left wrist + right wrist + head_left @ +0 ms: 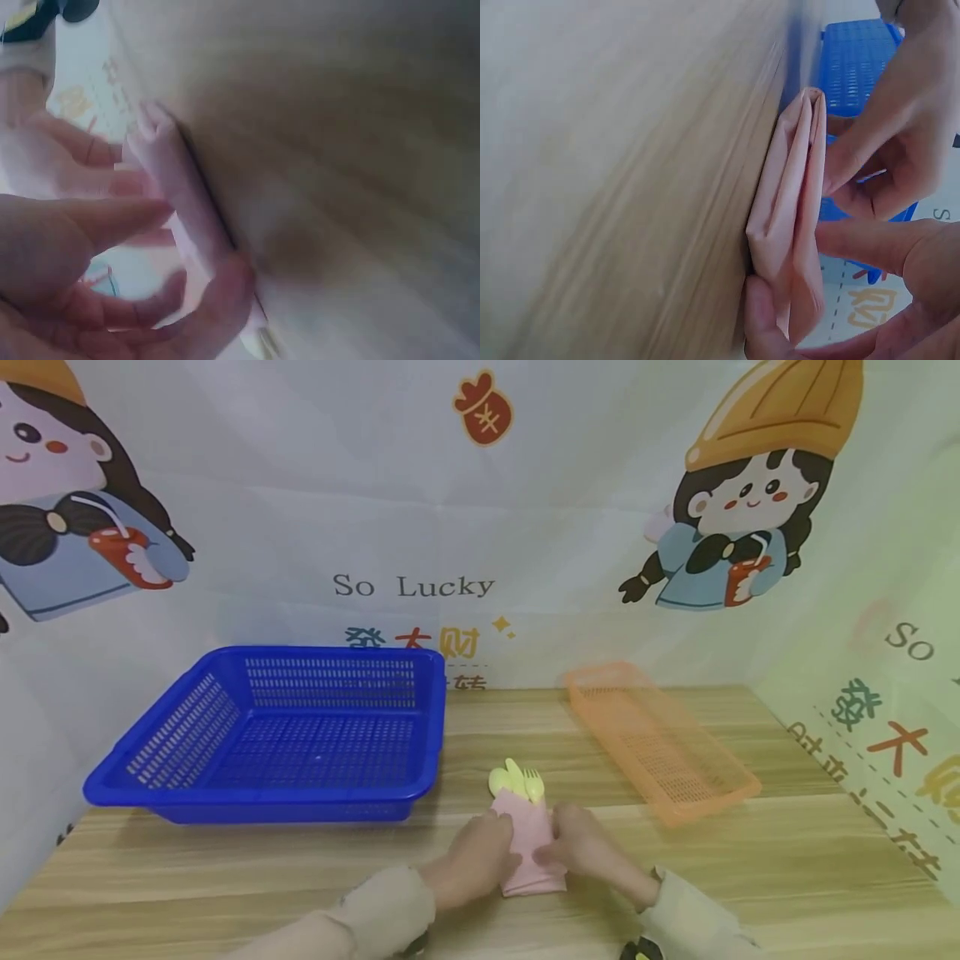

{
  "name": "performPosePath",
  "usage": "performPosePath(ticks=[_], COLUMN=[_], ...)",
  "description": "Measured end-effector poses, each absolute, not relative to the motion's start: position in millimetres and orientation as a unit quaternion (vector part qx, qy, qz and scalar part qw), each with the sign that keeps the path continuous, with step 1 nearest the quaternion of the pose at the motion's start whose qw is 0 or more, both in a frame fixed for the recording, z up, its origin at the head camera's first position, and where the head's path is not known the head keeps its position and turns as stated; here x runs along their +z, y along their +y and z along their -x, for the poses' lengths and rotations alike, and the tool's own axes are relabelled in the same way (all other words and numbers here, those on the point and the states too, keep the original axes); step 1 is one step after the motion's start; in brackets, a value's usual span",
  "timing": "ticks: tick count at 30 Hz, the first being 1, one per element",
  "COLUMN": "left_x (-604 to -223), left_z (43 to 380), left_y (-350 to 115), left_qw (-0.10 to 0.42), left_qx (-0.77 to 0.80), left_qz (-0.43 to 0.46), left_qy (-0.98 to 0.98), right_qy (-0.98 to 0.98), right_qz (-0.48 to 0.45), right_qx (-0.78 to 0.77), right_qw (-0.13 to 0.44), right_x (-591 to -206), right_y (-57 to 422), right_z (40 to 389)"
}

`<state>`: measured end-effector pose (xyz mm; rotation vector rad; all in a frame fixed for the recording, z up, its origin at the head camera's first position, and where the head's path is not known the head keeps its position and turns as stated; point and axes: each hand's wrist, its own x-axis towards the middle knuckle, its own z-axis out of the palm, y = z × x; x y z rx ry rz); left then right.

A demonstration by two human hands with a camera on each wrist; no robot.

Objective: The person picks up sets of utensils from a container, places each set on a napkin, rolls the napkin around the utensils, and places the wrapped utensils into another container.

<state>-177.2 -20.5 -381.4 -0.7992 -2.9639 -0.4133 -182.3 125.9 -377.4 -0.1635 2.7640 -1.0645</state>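
A folded pink napkin (531, 843) lies on the wooden table between my two hands. From its far end stick out a pale yellow spoon (498, 780), knife (513, 768) and fork (533, 785), their lower parts hidden in the cloth. My left hand (480, 856) grips the napkin's left edge, thumb on top. On the opposite edge, my right hand (585, 847) pinches it between thumb and fingers. In the right wrist view, the near end of the napkin (784, 210) shows several stacked folds. The left wrist view shows its side (187, 187) as a thick roll.
A large blue plastic basket (262, 795) stands at the left, beyond my left hand. An orange shallow basket (712, 758) sits at the back right. Behind the table (720, 877) hangs a white printed cloth (300, 485), which also covers the sides.
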Motion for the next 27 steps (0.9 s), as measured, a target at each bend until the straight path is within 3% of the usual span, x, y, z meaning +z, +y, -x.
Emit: performPosePath(ticks=[7, 17, 27], left_x=[-381.7, -388.2, -389.4], left_z=[190.9, 195.2, 195.9], left_y=[-27.8, -35.4, -36.0], left_qw=[-0.068, -0.145, -0.159], left_qx=[-0.311, -0.459, -0.471], left_qz=[0.148, 0.123, 0.11], left_qy=[-0.936, -0.868, -0.861], right_qy=[0.902, 0.851, 0.84], right_qz=[0.046, 0.071, 0.043], right_qx=[-0.415, -0.5, -0.521], right_qw=[0.106, 0.144, 0.146], right_x=[-378.7, -387.9, -386.9], right_y=[123.2, 126.5, 122.0], right_z=[181.9, 188.5, 188.6])
